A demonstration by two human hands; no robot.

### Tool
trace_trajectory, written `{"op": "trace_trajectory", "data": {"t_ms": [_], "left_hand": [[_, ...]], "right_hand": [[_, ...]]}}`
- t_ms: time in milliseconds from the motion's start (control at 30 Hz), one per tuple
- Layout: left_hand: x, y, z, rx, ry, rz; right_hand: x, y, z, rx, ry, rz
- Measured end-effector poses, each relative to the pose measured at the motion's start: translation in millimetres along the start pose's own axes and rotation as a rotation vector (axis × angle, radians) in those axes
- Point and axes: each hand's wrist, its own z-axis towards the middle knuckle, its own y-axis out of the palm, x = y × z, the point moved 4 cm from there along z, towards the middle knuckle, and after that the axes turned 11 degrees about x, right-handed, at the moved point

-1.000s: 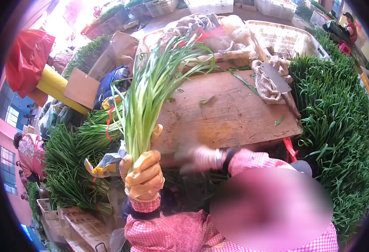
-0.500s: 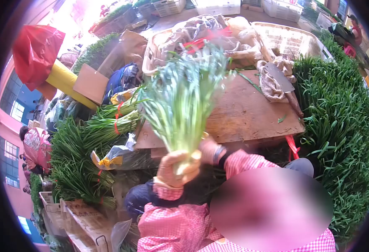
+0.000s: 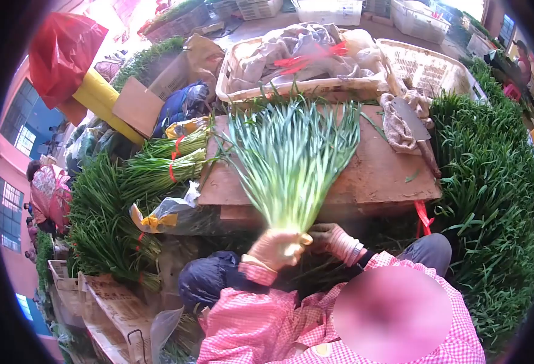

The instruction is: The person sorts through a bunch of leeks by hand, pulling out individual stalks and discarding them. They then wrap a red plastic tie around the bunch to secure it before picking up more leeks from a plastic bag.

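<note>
A fanned bunch of Chinese chives (image 3: 294, 164) lies with its leaves over the brown wooden board (image 3: 376, 176), pale stem ends toward me. My left hand (image 3: 277, 250), gloved, is closed round those stem ends just off the board's near edge. Beside it on the right is my gloved right hand (image 3: 338, 241), its fingers curled together close to the stems. Whether anything small sits in those fingers is hidden. On the board's far right corner a flat-bladed knife (image 3: 409, 118) rests on a rough cloth (image 3: 394, 124).
Beyond the board stands a crate of sacking (image 3: 300, 94). Loose greens (image 3: 491, 188) pile up at right. Chive bundles tied with red bands (image 3: 173, 164) lie at left, near a plastic bag (image 3: 170, 209). A yellow post (image 3: 103, 106) leans behind them.
The chives have come down from a raised, blurred position and spread over the board. My left hand still grips them; my right hand has come out from behind to their right side.
</note>
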Motion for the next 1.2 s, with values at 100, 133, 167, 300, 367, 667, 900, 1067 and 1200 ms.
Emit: {"op": "trace_trajectory", "data": {"t_ms": [100,133,167,300,367,667,900,1067,1200], "left_hand": [[53,25,-24,0.025,0.164,0.134],[71,29,-31,0.06,0.214,0.194],[88,33,-39,0.096,0.262,0.255],[141,68,-61,0.394,0.491,0.77],[150,59,-51,0.64,0.556,1.253],[68,-16,13,1.033,0.515,2.499],[56,-27,15,1.143,0.45,2.416],[51,-32,17,1.156,0.453,2.453],[51,-36,17,1.158,0.522,2.465]], "right_hand": [[-18,1,-14,0.043,-0.015,0.095],[-18,-1,-13,0.044,-0.018,0.107],[-16,-3,-11,0.044,-0.021,0.12],[-2,-1,-5,0.033,-0.015,0.008],[4,-3,0,0.036,-0.005,-0.024],[5,5,-7,-0.014,-0.138,-0.355],[-9,38,-33,-0.147,-0.243,-0.538],[-14,41,-35,-0.204,-0.097,-0.248],[-12,41,-16,-0.124,0.07,0.145]]}}
